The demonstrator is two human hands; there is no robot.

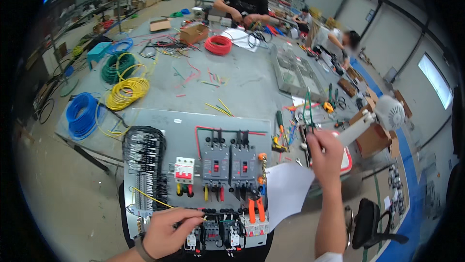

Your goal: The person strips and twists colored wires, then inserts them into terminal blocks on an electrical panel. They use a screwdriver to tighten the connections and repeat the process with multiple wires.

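Panel [180, 133] under left hand [169, 231]; right hand [323, 153] off its right edge

Left hand low over the near part, fingers curled, thumb and forefinger pinched on a thin yellow wire [152, 198] that runs out leftward, away from the wearer. Right hand well apart, farther out, fingertips bunched on a slim green length [306, 112] standing above them; wire or tool, cannot tell.

Just right of left fingertips: small contactors [211, 231], then orange cables [256, 211]. Beyond left hand: black wire bundle [160, 148], red-and-white breaker [184, 167]. Between the hands, farther out: two large grey breakers [215, 158]. White sheet [286, 189] near right wrist, on its left. Green-handled screwdriver [279, 119] left of right hand; white fan [390, 112] to its right.

Past both hands, table [232, 87] carries grey tray [281, 80] and red coil [218, 45]. Far out on left hand's side: blue coil [81, 116], yellow coil [127, 94], green coil [116, 70]. Co-worker [249, 4] across the table, straight out from the hands.
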